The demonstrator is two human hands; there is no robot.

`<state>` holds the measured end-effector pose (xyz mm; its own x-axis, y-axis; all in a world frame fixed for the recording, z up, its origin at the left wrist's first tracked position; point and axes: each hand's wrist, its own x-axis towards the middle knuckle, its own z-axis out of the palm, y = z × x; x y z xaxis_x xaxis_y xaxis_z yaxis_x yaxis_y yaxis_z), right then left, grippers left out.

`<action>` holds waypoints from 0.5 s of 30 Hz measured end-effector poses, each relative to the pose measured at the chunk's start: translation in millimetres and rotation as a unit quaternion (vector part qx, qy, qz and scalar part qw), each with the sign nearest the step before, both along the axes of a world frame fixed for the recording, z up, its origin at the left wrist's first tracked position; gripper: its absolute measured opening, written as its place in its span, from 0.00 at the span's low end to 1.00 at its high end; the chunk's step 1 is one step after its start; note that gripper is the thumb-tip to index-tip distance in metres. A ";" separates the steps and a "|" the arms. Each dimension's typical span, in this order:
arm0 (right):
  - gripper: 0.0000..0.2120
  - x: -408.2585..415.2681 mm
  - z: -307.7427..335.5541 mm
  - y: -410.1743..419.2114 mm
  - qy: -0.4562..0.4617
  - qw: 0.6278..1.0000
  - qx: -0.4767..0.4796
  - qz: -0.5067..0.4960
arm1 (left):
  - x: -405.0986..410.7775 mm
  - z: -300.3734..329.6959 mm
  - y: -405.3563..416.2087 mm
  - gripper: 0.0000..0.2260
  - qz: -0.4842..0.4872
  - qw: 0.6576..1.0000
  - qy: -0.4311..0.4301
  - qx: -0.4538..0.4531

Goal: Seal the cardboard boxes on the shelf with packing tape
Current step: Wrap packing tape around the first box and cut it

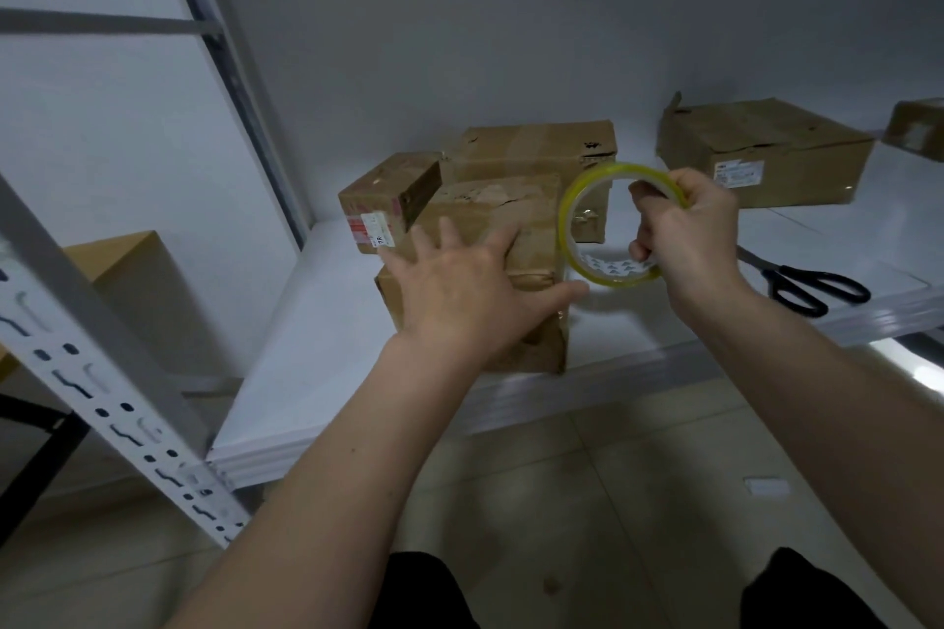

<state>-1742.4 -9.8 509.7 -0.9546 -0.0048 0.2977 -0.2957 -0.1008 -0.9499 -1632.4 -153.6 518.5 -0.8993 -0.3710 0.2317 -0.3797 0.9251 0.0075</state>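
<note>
On the near cardboard box (490,240): left hand (459,291) flat, fingers spread, pressing its top | right hand (689,235) gripping tape roll (608,225) just right of box | far boxes (536,148) behind | scissors (812,284) right on shelf (316,373).

Off to your right, black-handled scissors (812,285) lie flat near the front edge of the shelf board. At your left, a white slotted upright post (110,388) slants across the view. Below you, beige floor tiles (587,501) with a small pale scrap (766,486) lying on them.
</note>
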 end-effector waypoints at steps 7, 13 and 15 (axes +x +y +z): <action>0.04 2.0 -29.6 -4.0 -0.066 0.997 0.035 0.023 | -4.3 22.6 -14.7 0.46 0.022 0.993 -0.067 0.096; 0.13 21.2 -35.4 -22.8 -0.213 0.961 -0.114 0.137 | 4.3 19.2 -17.8 0.42 0.050 0.986 0.045 0.152; 0.12 31.3 -30.0 -33.8 -0.238 0.945 -0.123 0.189 | 4.9 18.9 -20.0 0.39 0.073 0.974 0.091 0.192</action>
<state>-1711.1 -43.6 479.7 -0.9245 -0.3591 -0.1278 0.2601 -0.3494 -0.9001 -1627.5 -173.6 537.4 -0.7871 -0.5828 0.2020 -0.4669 0.7769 0.4224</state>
